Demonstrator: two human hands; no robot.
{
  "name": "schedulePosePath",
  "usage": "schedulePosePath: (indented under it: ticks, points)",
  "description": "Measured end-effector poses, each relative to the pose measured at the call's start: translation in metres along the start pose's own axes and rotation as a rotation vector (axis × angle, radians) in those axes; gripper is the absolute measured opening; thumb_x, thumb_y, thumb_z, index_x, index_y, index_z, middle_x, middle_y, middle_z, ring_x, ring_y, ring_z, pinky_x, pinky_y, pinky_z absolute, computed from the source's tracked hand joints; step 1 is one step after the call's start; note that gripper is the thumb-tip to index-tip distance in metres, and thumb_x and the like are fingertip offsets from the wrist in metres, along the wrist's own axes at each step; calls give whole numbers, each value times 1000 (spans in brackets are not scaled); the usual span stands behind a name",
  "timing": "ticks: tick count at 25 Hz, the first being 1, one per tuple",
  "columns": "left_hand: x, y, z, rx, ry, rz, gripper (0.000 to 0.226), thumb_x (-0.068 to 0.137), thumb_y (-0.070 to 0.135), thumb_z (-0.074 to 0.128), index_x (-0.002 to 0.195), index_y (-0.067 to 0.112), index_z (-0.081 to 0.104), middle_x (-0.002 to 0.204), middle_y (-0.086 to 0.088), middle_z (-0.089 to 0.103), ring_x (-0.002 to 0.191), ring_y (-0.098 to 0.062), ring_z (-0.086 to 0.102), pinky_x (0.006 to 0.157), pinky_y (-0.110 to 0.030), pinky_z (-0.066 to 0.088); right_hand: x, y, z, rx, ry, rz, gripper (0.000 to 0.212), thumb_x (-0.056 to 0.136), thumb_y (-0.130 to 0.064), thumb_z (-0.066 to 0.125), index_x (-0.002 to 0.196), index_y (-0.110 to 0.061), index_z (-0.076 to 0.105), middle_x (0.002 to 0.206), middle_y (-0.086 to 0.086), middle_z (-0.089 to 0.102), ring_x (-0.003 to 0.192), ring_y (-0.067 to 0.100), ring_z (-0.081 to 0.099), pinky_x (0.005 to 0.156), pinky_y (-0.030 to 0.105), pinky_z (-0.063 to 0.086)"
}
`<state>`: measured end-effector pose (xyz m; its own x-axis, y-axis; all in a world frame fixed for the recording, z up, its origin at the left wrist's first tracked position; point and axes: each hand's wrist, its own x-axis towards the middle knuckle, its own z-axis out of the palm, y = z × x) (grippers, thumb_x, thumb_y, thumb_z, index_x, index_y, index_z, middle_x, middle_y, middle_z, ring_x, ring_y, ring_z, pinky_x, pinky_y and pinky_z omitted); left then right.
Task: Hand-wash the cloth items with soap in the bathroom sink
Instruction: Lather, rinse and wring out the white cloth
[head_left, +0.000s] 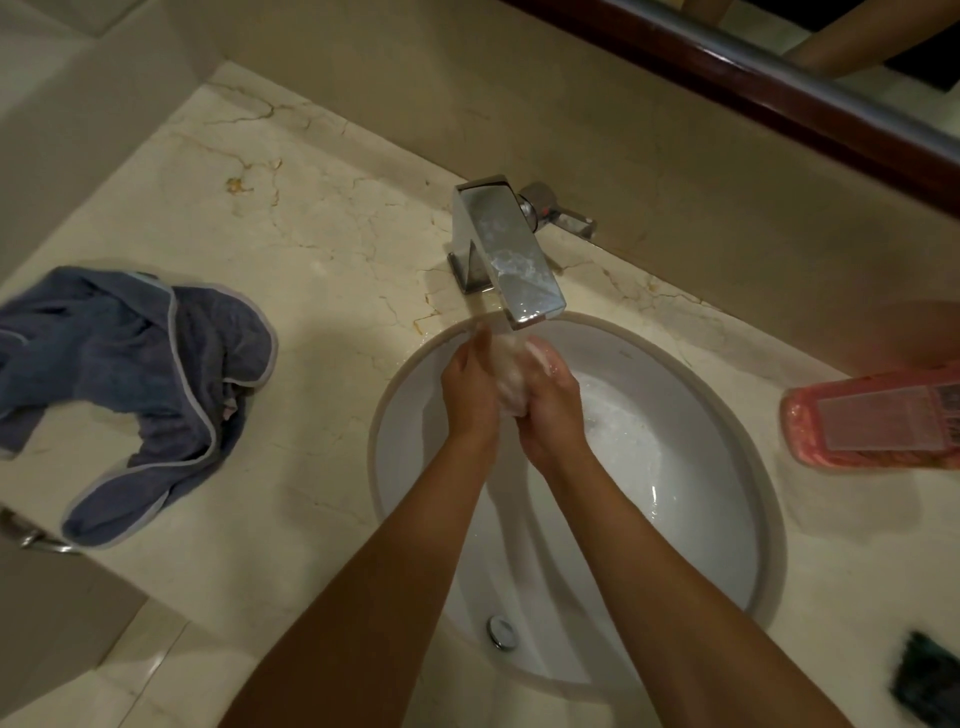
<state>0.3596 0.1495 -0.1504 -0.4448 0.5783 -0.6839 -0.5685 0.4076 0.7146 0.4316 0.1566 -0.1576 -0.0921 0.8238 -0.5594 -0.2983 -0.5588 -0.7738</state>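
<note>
Under the chrome faucet (506, 249), water runs onto a small white soapy cloth (508, 382) held over the white sink (691, 405). My left hand (470, 387) grips the cloth from the left side. My right hand (550, 402) grips it from the right, with foam on the fingers. Most of the cloth is hidden between the two hands. A blue-grey cloth item with pale trim (135, 379) lies crumpled on the marble counter (311, 249) at the left.
A pink liquid soap bottle (878, 421) lies on its side at the counter's right edge. A dark object (927, 680) sits at the bottom right. The faucet handle (558, 210) is behind the spout. A mirror frame (779, 88) runs along the back wall.
</note>
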Motion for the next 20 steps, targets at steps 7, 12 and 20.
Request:
schedulePosePath:
  ticks: [7, 12, 20]
  points:
    - [-1, -12, 2, -1, 73, 9, 27, 95, 41, 67, 97, 16, 76, 87, -4, 78, 84, -24, 76, 80, -43, 61, -8, 8, 0, 159, -4, 36, 36, 99, -19, 59, 135, -19, 59, 128, 17, 66, 100, 26, 70, 76, 33, 58]
    - [-11, -25, -1, 84, 66, 255, 17, 99, 23, 64, 114, 20, 69, 108, 1, 73, 99, -15, 71, 84, -28, 60, 1, 3, 9, -2, 211, 215, 41, 87, -47, 71, 115, -16, 72, 109, 13, 75, 101, 30, 73, 86, 42, 59]
    - [-2, -22, 2, -35, 87, -16, 18, 97, 30, 61, 90, 20, 75, 94, -7, 77, 95, -30, 74, 81, -39, 57, 1, -2, 13, -44, 283, 100, 15, 93, -32, 70, 84, -19, 72, 78, 0, 75, 71, 12, 72, 62, 25, 58]
